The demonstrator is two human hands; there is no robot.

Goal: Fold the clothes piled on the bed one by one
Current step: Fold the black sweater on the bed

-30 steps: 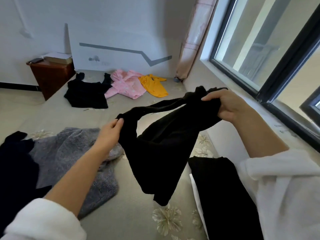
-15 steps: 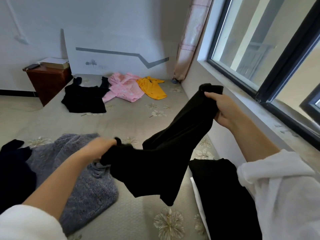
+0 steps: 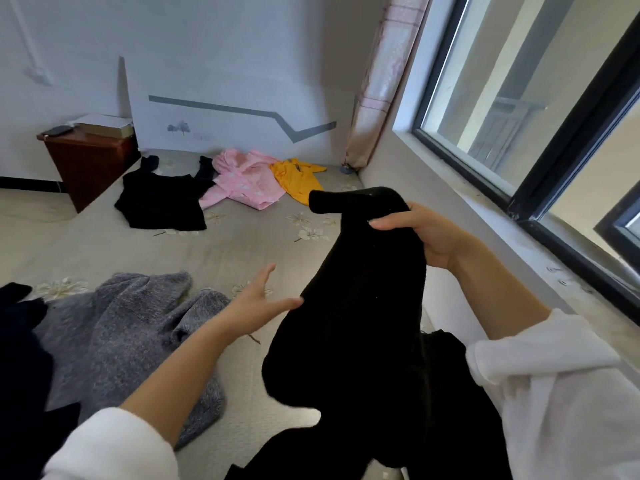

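Grips top end of black garment (image 3: 353,323) in right hand (image 3: 426,237), fingers curled over the front, a short flap of cloth poking out leftward above the knuckles. Holds it up over the bed (image 3: 242,251), right of middle, rest hanging down toward the lower edge of view. Merges there with more black cloth beside the white right sleeve (image 3: 554,393); cannot tell where one ends and the other starts.

Holds left hand (image 3: 258,306) out low, just left of the hanging garment, fingers straight and spread wide, gripping nothing. Touches the garment's left edge with one fingertip. White sleeve (image 3: 114,445) pushed up on that forearm too.

On the bed, near left: crumpled grey knit sweater (image 3: 121,327), partly under the left forearm, with dark garment (image 3: 17,341) just beside it at the frame edge. Far end by the headboard (image 3: 225,98): black top (image 3: 162,199) laid flat, pink garment (image 3: 242,181) touching its right side, yellow garment (image 3: 298,178) next to the pink. Bedcover grey with pale flower print.

Grey zigzag stripe and small tree-like mark on the headboard, faint marks beside it too blurred to read. No readable tag on any garment.

Left of the bed: brown nightstand (image 3: 86,164) with stacked books (image 3: 104,124) and small dark device (image 3: 57,130) on top. Right: checked curtain (image 3: 384,81) in the corner, dark-framed window (image 3: 519,81) along the wall.
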